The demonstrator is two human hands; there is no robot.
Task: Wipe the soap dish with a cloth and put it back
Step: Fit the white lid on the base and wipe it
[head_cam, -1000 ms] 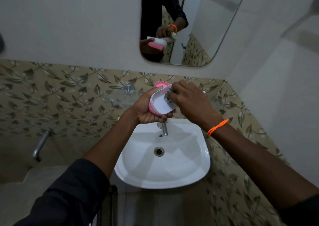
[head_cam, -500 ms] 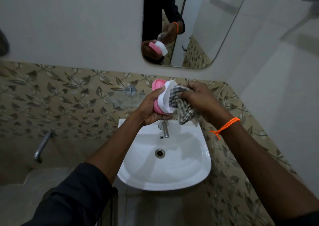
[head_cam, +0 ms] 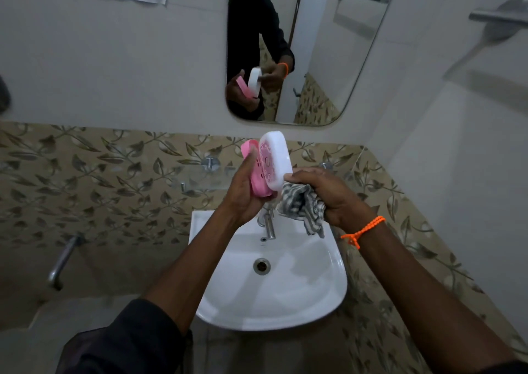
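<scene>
— While the soap dish point(head_cam: 270, 168) stands on edge above the sink's point(head_cam: 328, 296) back rim, who has it?
— Left hand point(head_cam: 243, 193) clamps its pink tray; right hand point(head_cam: 328, 193) pinches the white shell, striped cloth point(head_cam: 303, 205) bunched in its fist

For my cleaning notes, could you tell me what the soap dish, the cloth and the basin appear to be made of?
The soap dish looks like moulded plastic: a smooth white shell over a pink perforated insert, semi-gloss. The cloth appears to be soft woven fabric, grey-and-white striped, crumpled in the right hand. The basin is probably glazed ceramic, given its glossy white sheen, though that is uncertain.
</scene>
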